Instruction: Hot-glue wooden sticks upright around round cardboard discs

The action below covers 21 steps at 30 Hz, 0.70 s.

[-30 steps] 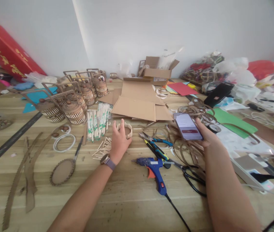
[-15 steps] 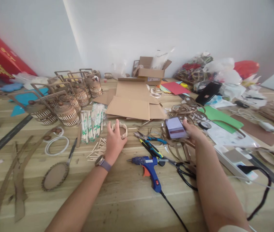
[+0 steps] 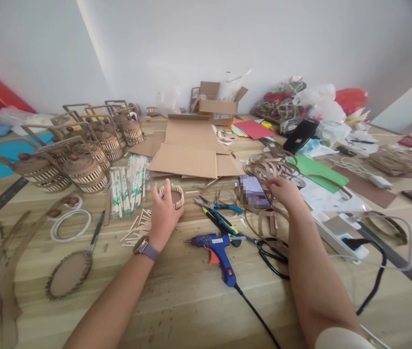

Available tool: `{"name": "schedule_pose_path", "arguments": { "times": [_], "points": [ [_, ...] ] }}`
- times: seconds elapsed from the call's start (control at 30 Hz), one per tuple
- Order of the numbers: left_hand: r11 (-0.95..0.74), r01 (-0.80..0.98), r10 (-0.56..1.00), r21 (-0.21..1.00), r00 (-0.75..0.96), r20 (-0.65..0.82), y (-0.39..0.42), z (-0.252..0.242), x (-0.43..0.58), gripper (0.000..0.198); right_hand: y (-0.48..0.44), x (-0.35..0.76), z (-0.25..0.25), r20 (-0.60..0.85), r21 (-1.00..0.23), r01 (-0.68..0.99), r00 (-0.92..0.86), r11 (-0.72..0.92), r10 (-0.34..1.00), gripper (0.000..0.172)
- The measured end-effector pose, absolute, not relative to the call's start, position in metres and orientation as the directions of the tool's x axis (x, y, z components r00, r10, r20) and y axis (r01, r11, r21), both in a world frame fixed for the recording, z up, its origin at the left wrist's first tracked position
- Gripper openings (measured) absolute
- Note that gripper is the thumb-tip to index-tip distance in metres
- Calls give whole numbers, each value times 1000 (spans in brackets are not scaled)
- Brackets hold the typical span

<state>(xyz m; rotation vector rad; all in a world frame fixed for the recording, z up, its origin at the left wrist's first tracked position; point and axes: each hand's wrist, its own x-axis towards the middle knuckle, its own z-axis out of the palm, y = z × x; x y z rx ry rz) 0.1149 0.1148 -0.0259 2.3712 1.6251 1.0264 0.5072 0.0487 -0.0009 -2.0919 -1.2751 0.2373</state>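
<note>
My left hand [image 3: 162, 213] rests on the wooden table with its fingers curled round the left side of a small ring of wooden sticks [image 3: 175, 196]; a watch sits on that wrist. My right hand [image 3: 282, 190] holds a phone [image 3: 254, 192] by its right edge, low over a tangle of brown cardboard strips [image 3: 269, 167], screen facing up. Between the hands lie blue-handled pliers [image 3: 217, 207] and a blue glue gun [image 3: 217, 248] with its black cord running toward me.
Black scissors [image 3: 269, 249] lie by my right forearm. Several finished stick baskets [image 3: 82, 169] stand at the left, with chopstick packets [image 3: 129, 183], loose sticks and white rings. Flattened cardboard [image 3: 191, 145] lies behind. A power strip [image 3: 340, 232] and cables sit on the right.
My right hand has lowered the phone from a raised, tilted hold down and left onto the cardboard strips. My left hand has stayed on the stick ring. The view has shifted right.
</note>
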Motion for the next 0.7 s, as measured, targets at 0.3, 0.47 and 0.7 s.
{"name": "schedule_pose_path", "arguments": {
  "times": [0.3,0.47,0.7],
  "points": [
    [-395,823,877,409,206,434,114,-23,115,100,56,487,-2,234,-541,785,485,-301,843,53],
    [-404,817,870,412,205,448,116,-26,115,100,57,486,-5,249,-555,778,495,-297,833,68],
    [-421,801,862,425,208,462,117,-29,114,101,57,489,-4,258,-580,774,471,-255,844,64]
  ]
}}
